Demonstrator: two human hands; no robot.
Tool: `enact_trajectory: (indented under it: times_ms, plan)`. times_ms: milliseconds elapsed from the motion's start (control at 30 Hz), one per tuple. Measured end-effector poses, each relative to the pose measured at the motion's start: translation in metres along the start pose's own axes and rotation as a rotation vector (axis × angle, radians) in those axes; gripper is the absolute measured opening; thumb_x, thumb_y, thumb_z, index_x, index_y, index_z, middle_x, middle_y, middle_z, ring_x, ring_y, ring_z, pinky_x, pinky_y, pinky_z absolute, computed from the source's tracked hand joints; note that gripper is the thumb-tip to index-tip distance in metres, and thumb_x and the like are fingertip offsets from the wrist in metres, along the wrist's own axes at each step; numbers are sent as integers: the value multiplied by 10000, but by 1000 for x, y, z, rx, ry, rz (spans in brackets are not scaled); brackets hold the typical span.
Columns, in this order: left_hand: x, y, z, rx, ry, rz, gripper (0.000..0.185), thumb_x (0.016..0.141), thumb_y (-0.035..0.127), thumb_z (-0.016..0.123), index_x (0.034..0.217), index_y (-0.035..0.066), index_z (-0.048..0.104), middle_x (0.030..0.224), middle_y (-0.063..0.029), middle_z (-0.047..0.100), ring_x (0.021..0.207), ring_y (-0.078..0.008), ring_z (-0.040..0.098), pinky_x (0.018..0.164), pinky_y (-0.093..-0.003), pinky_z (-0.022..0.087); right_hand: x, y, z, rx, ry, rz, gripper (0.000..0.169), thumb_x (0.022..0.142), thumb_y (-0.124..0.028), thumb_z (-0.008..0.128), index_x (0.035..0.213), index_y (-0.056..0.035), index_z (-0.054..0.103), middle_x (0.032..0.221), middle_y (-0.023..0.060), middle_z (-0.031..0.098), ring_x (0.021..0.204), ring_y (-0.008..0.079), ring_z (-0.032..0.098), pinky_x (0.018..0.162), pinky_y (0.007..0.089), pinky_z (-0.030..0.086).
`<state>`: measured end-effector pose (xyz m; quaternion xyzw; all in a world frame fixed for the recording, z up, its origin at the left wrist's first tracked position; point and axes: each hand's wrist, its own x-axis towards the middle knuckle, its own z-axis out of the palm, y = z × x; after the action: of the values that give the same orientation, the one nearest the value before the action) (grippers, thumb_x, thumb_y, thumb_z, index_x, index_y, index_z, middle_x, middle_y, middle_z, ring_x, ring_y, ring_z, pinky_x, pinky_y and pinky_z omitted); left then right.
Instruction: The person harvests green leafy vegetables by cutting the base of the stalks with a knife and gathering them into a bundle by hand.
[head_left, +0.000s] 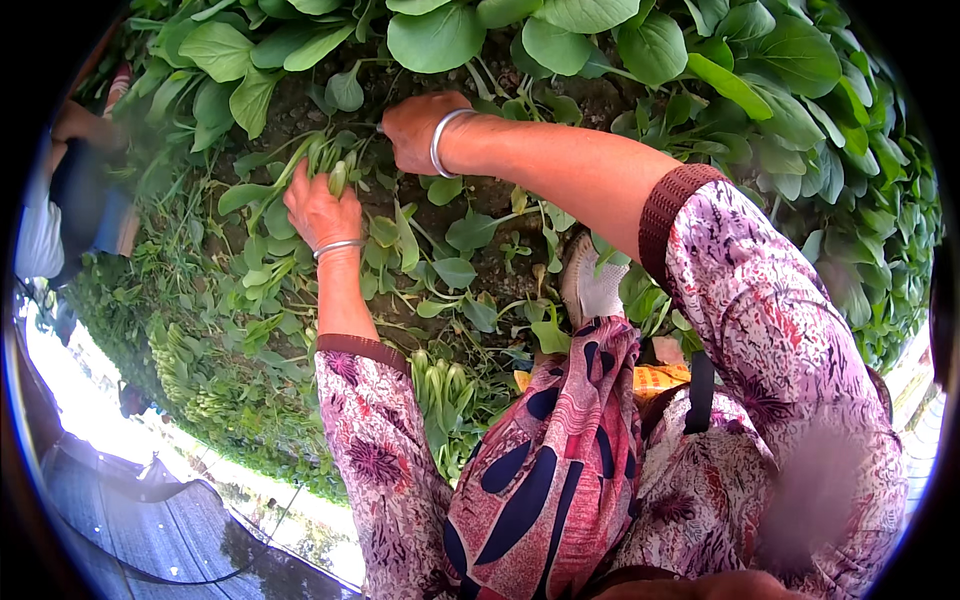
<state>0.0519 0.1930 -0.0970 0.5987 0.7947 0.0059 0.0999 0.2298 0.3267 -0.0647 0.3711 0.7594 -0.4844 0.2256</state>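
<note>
My left hand (324, 206) grips a cut leafy green, its pale stem end (339, 178) showing between thumb and fingers. Long thin stalks (319, 150) spread out just beyond it. My right hand (424, 135) is closed in a fist to the right and slightly farther off, low over the dark soil. A small metal tip (380, 129) pokes out of that fist toward the left; the rest of this tool is hidden in the palm. Loose leaves (472, 231) lie on the ground below both hands.
Tall broad-leaved greens (577, 37) stand along the far side and right. Bundled greens (442, 394) lie by my left sleeve, with more harvested greens (184, 367) at left. My shoe (596, 281) is planted near a yellow-orange wrapper (660, 377). Another person's arm (82, 127) shows at far left.
</note>
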Motion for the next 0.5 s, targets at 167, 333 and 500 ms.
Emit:
enact_trajectory:
  times_ms: [167, 333, 500]
  plan:
    - [1, -3, 10, -76, 17, -12, 299, 636, 69, 734, 921, 18, 661, 1308, -114, 526, 1124, -374, 499, 933, -493, 417, 10, -7, 13, 33, 89, -13, 278, 766, -117, 600, 1006, -19, 701, 1046, 167, 688, 992, 324, 665, 832, 409, 530]
    - [-4, -2, 17, -107, 62, -2, 305, 637, 80, 712, 929, 14, 659, 1298, -125, 531, 1085, -384, 513, 933, -478, 415, 21, -12, 16, 25, 45, -44, 279, 774, -114, 593, 1008, 4, 691, 1047, 182, 683, 993, 324, 665, 837, 405, 529]
    - [-6, 2, 20, -129, 85, -32, 305, 623, 71, 687, 921, 12, 662, 1290, -127, 536, 1072, -385, 512, 929, -474, 412, 21, -11, 17, 39, 132, -63, 215, 755, -109, 612, 922, -7, 699, 940, 182, 697, 904, 341, 681, 774, 421, 546]
